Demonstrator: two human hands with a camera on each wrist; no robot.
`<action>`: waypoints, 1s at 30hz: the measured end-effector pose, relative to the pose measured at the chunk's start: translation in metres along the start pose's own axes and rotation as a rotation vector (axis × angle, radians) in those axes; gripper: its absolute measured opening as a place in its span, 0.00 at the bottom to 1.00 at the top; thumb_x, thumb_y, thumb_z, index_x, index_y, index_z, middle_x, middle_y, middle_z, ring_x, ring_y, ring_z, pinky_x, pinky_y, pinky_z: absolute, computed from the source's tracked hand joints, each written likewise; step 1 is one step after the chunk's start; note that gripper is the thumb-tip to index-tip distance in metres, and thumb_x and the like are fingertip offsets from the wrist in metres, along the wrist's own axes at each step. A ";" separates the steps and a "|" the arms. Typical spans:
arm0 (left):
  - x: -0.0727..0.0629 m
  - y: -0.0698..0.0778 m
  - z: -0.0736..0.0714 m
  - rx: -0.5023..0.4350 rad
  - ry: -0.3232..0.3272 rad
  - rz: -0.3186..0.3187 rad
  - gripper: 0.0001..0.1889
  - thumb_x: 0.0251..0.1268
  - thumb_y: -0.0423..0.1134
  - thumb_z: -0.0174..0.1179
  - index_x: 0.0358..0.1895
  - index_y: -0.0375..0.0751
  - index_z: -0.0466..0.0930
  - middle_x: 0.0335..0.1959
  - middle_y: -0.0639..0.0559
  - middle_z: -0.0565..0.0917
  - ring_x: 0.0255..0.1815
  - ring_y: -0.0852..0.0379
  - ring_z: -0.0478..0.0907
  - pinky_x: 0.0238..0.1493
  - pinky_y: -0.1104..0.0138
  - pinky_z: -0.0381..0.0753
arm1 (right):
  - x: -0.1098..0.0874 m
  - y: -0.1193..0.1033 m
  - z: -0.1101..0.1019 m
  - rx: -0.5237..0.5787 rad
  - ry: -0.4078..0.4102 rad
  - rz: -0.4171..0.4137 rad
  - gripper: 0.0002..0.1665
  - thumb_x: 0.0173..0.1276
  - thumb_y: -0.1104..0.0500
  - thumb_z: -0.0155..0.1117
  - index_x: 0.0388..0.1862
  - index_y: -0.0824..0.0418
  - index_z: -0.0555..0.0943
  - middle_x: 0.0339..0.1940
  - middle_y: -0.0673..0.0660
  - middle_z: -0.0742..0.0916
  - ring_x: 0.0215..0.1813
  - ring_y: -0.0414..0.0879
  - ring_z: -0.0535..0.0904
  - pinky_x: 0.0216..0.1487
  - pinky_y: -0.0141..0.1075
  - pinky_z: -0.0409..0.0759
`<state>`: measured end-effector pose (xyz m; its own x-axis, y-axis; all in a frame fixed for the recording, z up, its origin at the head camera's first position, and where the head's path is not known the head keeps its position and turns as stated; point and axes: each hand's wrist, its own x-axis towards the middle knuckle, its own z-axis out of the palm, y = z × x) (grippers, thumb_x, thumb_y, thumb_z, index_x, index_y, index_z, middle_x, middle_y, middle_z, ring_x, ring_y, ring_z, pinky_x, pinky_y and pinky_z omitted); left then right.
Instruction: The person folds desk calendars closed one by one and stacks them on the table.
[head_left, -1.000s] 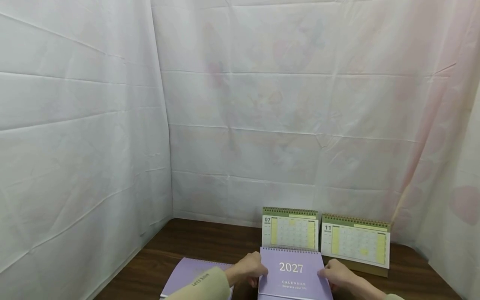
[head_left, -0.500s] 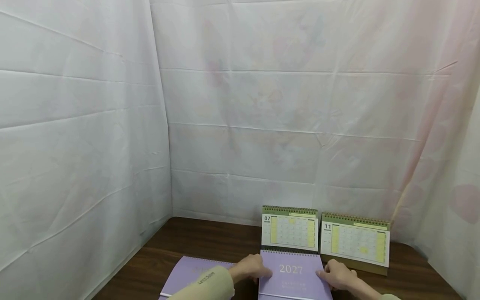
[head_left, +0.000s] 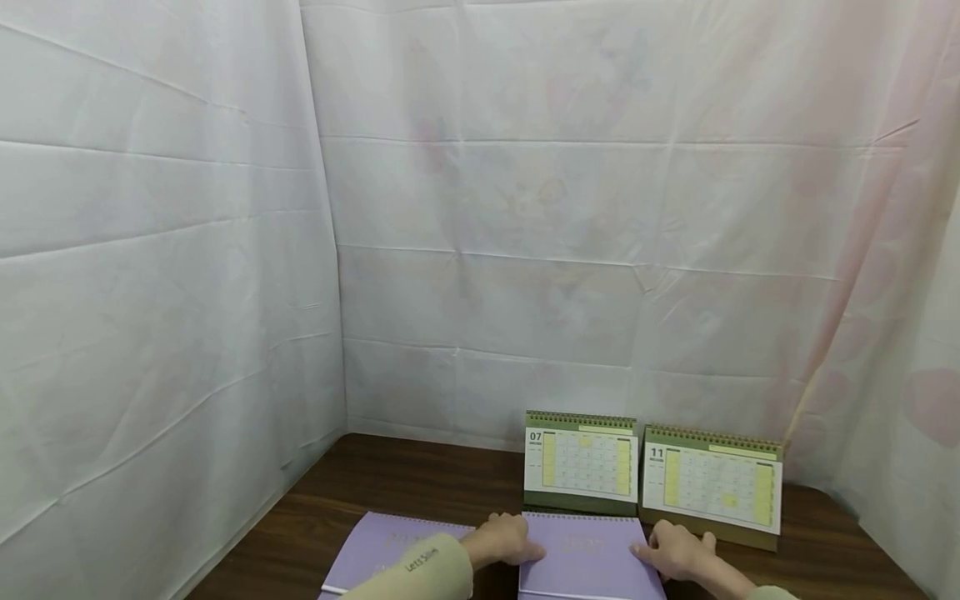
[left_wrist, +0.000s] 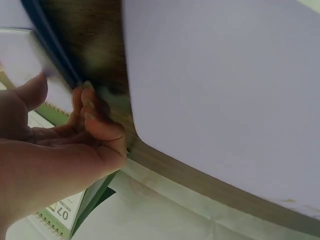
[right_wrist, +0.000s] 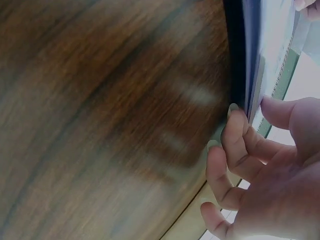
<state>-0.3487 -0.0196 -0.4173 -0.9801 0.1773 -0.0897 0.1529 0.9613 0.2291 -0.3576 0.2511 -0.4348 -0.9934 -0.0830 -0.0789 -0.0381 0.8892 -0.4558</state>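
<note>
A purple spiral-bound desk calendar (head_left: 581, 562) lies face up at the front, between my two hands, its top edge just before a green-and-white calendar. On its left side my left hand (head_left: 510, 537) pinches the edge, thumb on the cover. My right hand (head_left: 678, 552) holds the opposite side in the same way. From the right wrist, the thumb rests on the cover and the index fingertip meets the calendar's dark lower edge (right_wrist: 237, 60); the other fingers of this hand (right_wrist: 285, 175) are bent beside it. Glare washes out most of the cover's lettering.
A second purple calendar (head_left: 356, 554) lies to the left, partly under my left sleeve (head_left: 420, 571). Behind stand two green-and-white calendars, one showing 07 (head_left: 588, 462) and one showing 11 (head_left: 712, 479). Pale cloth (head_left: 487, 208) hangs around the dark wooden table (head_left: 420, 475).
The held purple calendar's top edge has come down and toward me, baring more of the 07 calendar's base. Its printed 2027 has faded into glare. Both hands keep their hold with little movement.
</note>
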 end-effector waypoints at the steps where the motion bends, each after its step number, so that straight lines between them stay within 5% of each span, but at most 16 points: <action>1: 0.001 0.000 0.001 0.005 -0.001 -0.001 0.23 0.59 0.56 0.64 0.36 0.34 0.82 0.37 0.40 0.83 0.43 0.43 0.79 0.48 0.53 0.79 | 0.000 0.001 0.001 -0.010 0.011 0.000 0.25 0.65 0.46 0.64 0.12 0.58 0.76 0.10 0.51 0.79 0.22 0.45 0.73 0.43 0.55 0.54; 6: 0.004 0.001 0.005 0.036 0.062 0.025 0.25 0.58 0.56 0.64 0.39 0.34 0.79 0.38 0.40 0.82 0.43 0.43 0.77 0.48 0.52 0.77 | -0.005 0.000 0.009 -0.137 0.127 -0.063 0.26 0.64 0.43 0.64 0.16 0.59 0.73 0.14 0.51 0.76 0.22 0.46 0.71 0.39 0.49 0.57; 8: 0.007 0.002 0.007 0.058 0.128 0.074 0.24 0.60 0.55 0.63 0.43 0.34 0.78 0.39 0.41 0.80 0.44 0.45 0.75 0.47 0.53 0.75 | -0.007 -0.003 0.013 -0.220 0.209 -0.129 0.26 0.65 0.39 0.61 0.26 0.61 0.77 0.24 0.53 0.81 0.30 0.50 0.76 0.41 0.52 0.64; 12: 0.012 0.009 0.016 0.106 0.237 0.209 0.22 0.70 0.55 0.52 0.51 0.39 0.76 0.46 0.42 0.78 0.52 0.46 0.72 0.50 0.52 0.73 | -0.016 -0.014 0.024 -0.284 0.327 -0.270 0.43 0.65 0.31 0.55 0.56 0.69 0.77 0.53 0.63 0.83 0.57 0.62 0.76 0.51 0.61 0.71; 16: 0.013 0.018 0.031 0.077 0.209 0.266 0.28 0.76 0.57 0.38 0.65 0.40 0.69 0.65 0.42 0.73 0.70 0.43 0.64 0.64 0.45 0.67 | -0.026 -0.022 0.041 -0.191 0.288 -0.357 0.53 0.63 0.29 0.56 0.69 0.71 0.66 0.70 0.68 0.71 0.71 0.66 0.64 0.64 0.65 0.63; 18: 0.013 0.021 0.040 0.040 0.177 0.272 0.31 0.77 0.59 0.32 0.70 0.41 0.63 0.72 0.42 0.65 0.76 0.42 0.57 0.69 0.43 0.61 | -0.031 -0.024 0.051 -0.154 0.244 -0.362 0.56 0.62 0.28 0.56 0.72 0.69 0.61 0.75 0.67 0.64 0.78 0.62 0.52 0.73 0.62 0.51; 21: 0.013 0.025 0.052 -0.008 0.147 0.286 0.34 0.77 0.60 0.28 0.75 0.42 0.56 0.77 0.41 0.56 0.79 0.41 0.47 0.73 0.40 0.52 | -0.034 -0.022 0.068 -0.199 0.272 -0.391 0.59 0.60 0.24 0.54 0.73 0.67 0.61 0.76 0.64 0.63 0.79 0.40 0.27 0.79 0.46 0.29; 24: 0.012 0.029 0.060 0.004 0.143 0.297 0.34 0.77 0.60 0.25 0.75 0.43 0.55 0.78 0.42 0.54 0.80 0.41 0.45 0.73 0.40 0.51 | -0.031 -0.013 0.084 -0.340 0.457 -0.488 0.60 0.58 0.21 0.51 0.74 0.64 0.61 0.71 0.63 0.72 0.71 0.26 0.15 0.71 0.28 0.14; 27: 0.008 0.031 0.064 0.023 0.129 0.283 0.34 0.77 0.60 0.25 0.75 0.45 0.55 0.78 0.43 0.55 0.80 0.42 0.46 0.72 0.40 0.51 | -0.026 -0.003 0.095 -0.507 0.682 -0.571 0.64 0.57 0.19 0.46 0.80 0.55 0.44 0.63 0.60 0.80 0.73 0.30 0.15 0.70 0.26 0.14; 30: 0.003 0.033 0.064 0.027 0.122 0.264 0.33 0.76 0.60 0.27 0.75 0.47 0.57 0.78 0.45 0.55 0.80 0.42 0.47 0.72 0.40 0.52 | -0.024 0.005 0.101 -0.566 0.767 -0.621 0.66 0.57 0.18 0.44 0.76 0.47 0.22 0.59 0.57 0.83 0.74 0.34 0.17 0.72 0.28 0.16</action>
<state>-0.3387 0.0263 -0.4725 -0.9137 0.3967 0.0877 0.4063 0.8910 0.2027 -0.3232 0.2118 -0.5244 -0.5824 -0.4556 0.6733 -0.3963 0.8822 0.2541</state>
